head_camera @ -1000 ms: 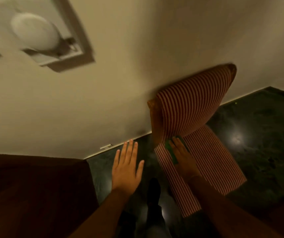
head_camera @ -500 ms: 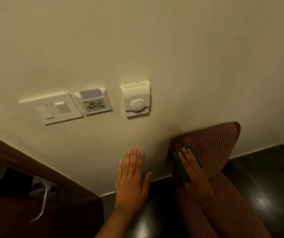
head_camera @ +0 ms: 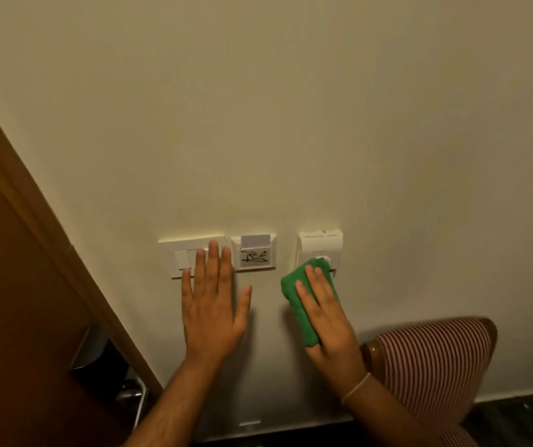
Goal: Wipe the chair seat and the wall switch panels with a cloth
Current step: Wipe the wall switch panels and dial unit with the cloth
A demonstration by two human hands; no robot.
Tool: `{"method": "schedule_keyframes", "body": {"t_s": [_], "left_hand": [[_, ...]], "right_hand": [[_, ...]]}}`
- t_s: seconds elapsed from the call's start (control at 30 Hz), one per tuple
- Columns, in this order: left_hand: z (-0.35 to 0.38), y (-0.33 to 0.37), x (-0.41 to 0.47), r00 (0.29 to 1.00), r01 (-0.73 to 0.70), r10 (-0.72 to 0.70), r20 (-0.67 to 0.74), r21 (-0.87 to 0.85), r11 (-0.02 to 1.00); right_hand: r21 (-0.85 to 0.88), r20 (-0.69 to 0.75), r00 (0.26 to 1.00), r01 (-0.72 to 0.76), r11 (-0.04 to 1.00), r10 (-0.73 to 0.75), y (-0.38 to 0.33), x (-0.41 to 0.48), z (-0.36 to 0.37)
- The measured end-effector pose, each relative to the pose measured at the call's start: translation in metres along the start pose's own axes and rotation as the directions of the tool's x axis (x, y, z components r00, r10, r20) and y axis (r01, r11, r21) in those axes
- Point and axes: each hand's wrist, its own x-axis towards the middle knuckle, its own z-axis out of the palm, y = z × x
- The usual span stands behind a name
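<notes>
Three white fittings sit in a row on the cream wall: a switch panel [head_camera: 185, 257] at left, a key-card holder [head_camera: 255, 253] in the middle, a thermostat box [head_camera: 320, 243] at right. My right hand [head_camera: 325, 312] presses a folded green cloth [head_camera: 297, 301] flat on the wall, its top edge over the thermostat's lower part. My left hand [head_camera: 213, 301] lies flat with fingers spread, fingertips over the switch panel's right part. The striped chair [head_camera: 433, 362] stands at lower right, only its backrest in view.
A brown wooden door [head_camera: 16, 285] with its frame fills the left side, with a metal handle [head_camera: 134, 395] low down. The dark floor [head_camera: 523, 411] shows at the bottom right, along a pale skirting strip.
My view rose from the chair to the wall. My right hand lifted the cloth off the chair's backrest onto the wall below the thermostat. My left hand moved up to the switch panel.
</notes>
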Motion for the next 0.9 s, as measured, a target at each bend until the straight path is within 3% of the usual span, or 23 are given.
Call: {"method": "schedule_keyframes", "body": {"t_s": [0.13, 0.3, 0.7, 0.9], "left_hand": [[-0.002, -0.025, 0.042, 0.998, 0.019, -0.018, -0.064, 0.011, 1.000], [0.010, -0.046, 0.076, 0.993, -0.017, 0.019, -0.118, 0.023, 1.000], [0.038, -0.058, 0.085, 0.959, -0.121, 0.106, -0.264, -0.041, 0.992], [0.039, -0.059, 0.084, 0.956, -0.123, 0.110, -0.272, -0.033, 0.992]], "right_hand": [[-0.004, -0.041, 0.998, 0.051, 0.999, -0.051, -0.005, 0.030, 0.034], [-0.025, -0.064, 0.998, -0.014, 1.000, 0.012, 0.003, 0.043, 0.074], [-0.174, -0.156, 0.988, -0.033, 0.984, 0.006, 0.035, 0.027, 0.130], [-0.095, -0.234, 0.972, -0.036, 0.995, 0.013, 0.035, 0.040, 0.128]]}}
